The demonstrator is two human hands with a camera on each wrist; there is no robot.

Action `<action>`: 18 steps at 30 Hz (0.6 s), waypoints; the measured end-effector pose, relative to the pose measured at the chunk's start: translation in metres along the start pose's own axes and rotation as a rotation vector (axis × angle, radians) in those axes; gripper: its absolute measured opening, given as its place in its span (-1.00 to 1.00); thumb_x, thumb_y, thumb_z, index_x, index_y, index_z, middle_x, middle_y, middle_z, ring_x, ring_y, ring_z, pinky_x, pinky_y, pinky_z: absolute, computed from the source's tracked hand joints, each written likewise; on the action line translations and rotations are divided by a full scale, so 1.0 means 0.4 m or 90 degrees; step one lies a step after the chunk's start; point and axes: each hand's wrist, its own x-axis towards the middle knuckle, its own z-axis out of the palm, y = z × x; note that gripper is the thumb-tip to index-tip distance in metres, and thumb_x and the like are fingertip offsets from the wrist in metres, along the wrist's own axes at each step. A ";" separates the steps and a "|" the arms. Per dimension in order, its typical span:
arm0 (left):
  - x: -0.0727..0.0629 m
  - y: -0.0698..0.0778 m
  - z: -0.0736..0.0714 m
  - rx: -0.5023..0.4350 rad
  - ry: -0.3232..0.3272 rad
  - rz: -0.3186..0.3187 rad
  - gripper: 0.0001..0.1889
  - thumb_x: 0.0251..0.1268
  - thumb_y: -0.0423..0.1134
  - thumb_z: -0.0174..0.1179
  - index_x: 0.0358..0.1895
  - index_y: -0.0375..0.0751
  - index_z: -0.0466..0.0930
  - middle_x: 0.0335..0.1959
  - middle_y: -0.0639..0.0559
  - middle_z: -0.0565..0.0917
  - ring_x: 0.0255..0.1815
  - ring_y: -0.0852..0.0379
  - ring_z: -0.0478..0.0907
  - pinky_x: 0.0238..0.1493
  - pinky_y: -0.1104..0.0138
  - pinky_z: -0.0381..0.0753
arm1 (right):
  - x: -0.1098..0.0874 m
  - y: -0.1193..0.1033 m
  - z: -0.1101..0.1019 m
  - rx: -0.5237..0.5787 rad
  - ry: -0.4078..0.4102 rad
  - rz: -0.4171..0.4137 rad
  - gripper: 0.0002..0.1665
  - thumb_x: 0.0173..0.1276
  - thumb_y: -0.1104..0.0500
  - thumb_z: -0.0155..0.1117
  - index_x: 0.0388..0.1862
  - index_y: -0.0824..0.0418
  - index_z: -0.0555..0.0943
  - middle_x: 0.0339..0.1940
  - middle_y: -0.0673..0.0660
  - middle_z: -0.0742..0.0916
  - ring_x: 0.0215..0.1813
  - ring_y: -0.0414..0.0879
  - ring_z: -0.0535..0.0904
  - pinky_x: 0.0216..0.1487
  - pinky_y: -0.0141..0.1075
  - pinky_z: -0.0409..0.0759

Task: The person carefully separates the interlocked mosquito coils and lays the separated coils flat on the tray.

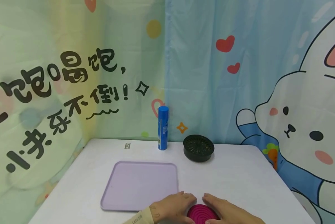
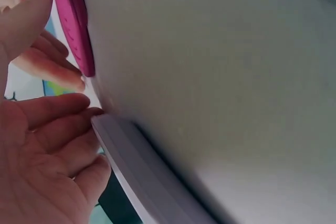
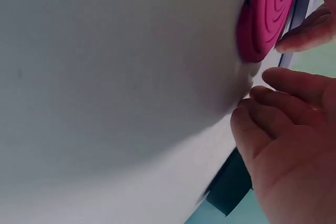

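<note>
At the near edge of the view, on the white counter (image 1: 234,183), a magenta disc (image 1: 202,214) with raised concentric rings lies flat between two bare hands. The left hand (image 1: 174,203) is on one side and the right hand (image 1: 229,211) on the other, both spread wide with thumbs apart from the other fingers, which are extended and slightly bent; neither grips the disc, and whether the thumbs touch its rim I cannot tell. A beige band (image 1: 140,217) circles the left wrist. The left fingers come close to the near right corner of a pale purple tray (image 1: 142,185), which lies flat to the left of the disc; contact there is unclear. Toward the back, a blue cylinder (image 1: 163,129) stands upright, with a round black container (image 1: 199,148) to its right and a small square piece (image 1: 127,146) to its left. Behind hangs a printed curtain (image 1: 190,62) with hearts, lettering and a rabbit.
</note>
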 end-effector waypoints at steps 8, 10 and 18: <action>-0.002 0.019 0.005 0.039 -0.025 0.007 -0.24 0.12 0.29 0.40 0.29 -0.08 0.46 0.30 0.12 0.52 0.35 0.25 0.46 0.42 0.30 0.41 | 0.031 0.078 0.040 -0.049 -0.047 -0.112 0.19 0.17 -0.31 0.47 0.58 0.24 0.18 0.59 0.35 0.24 0.50 0.17 0.32 0.22 0.00 0.62; -0.002 0.025 0.008 0.039 -0.036 0.000 -0.27 0.16 0.24 0.40 0.31 -0.07 0.45 0.31 0.14 0.51 0.34 0.24 0.47 0.37 0.32 0.46 | 0.054 0.128 0.064 -0.069 -0.033 -0.176 0.13 0.29 -0.28 0.37 0.59 0.29 0.12 0.56 0.43 0.21 0.56 0.17 0.23 0.30 -0.03 0.56; 0.001 0.039 0.020 0.085 -0.040 0.001 -0.33 0.27 0.21 0.32 0.33 -0.03 0.39 0.35 0.15 0.47 0.33 0.18 0.50 0.26 0.35 0.55 | 0.115 0.247 0.137 -0.188 0.086 -0.297 0.05 0.41 -0.36 0.18 0.60 0.22 0.08 0.48 0.46 0.29 0.53 0.20 0.27 0.32 -0.08 0.54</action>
